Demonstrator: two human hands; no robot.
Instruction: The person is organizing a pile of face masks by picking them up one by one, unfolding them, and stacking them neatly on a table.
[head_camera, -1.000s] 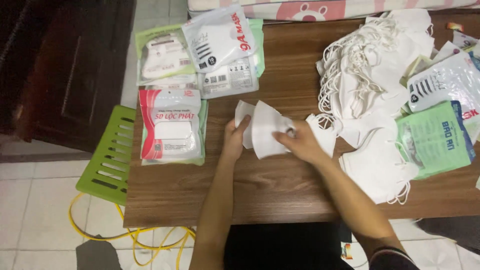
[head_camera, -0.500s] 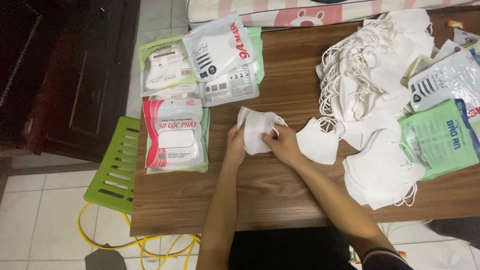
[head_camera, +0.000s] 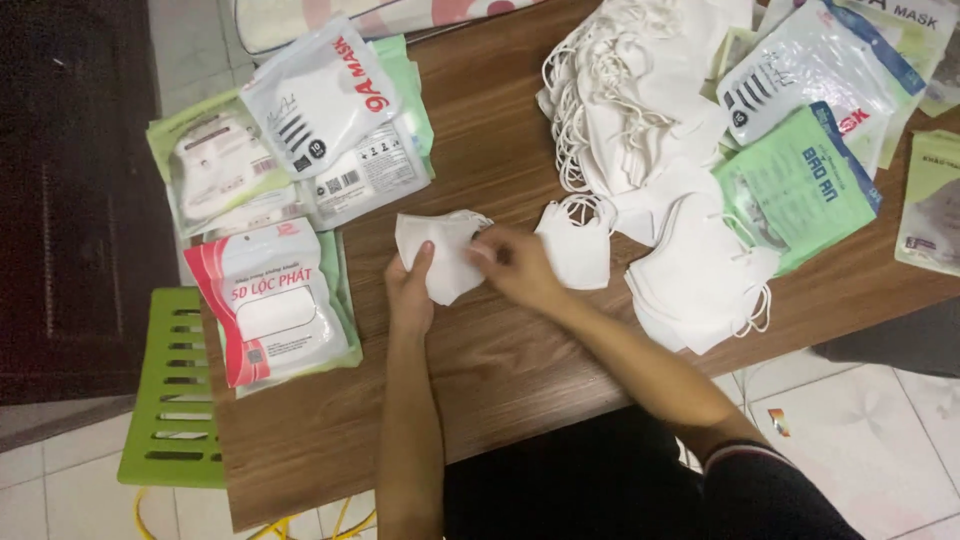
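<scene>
Wood makes the whole work surface: a brown wooden table (head_camera: 520, 370) with visible grain, and it is the landmark for everything here. Near the middle of the table, the left hand (head_camera: 410, 290) grips the lower left edge of a folded white mask (head_camera: 440, 255), with the thumb lying on top of the fabric. The right hand (head_camera: 515, 265) pinches the right side of the same mask with its fingertips, so both hands grasp this one piece, which sits low over the table top; I cannot tell if it touches the wood.

Just to the right of the hands, a second white mask (head_camera: 578, 245) lies flat on the table. Further toward the table's far right part, a big pile of loose white masks (head_camera: 660, 150) with tangled ear loops spreads out, and a green packet (head_camera: 800, 190) lies on the pile's right edge. On the table's left part lie several sealed packets, among them a red and white packet (head_camera: 270, 310) near the front left edge and a clear white packet (head_camera: 315, 95) at the far left.

Beside the table's left edge stands a green plastic stool (head_camera: 165, 390). Under it and around the table, the floor (head_camera: 880, 440) has pale tiles. A dark wooden cabinet (head_camera: 70, 190) stands further to the left of the table.
</scene>
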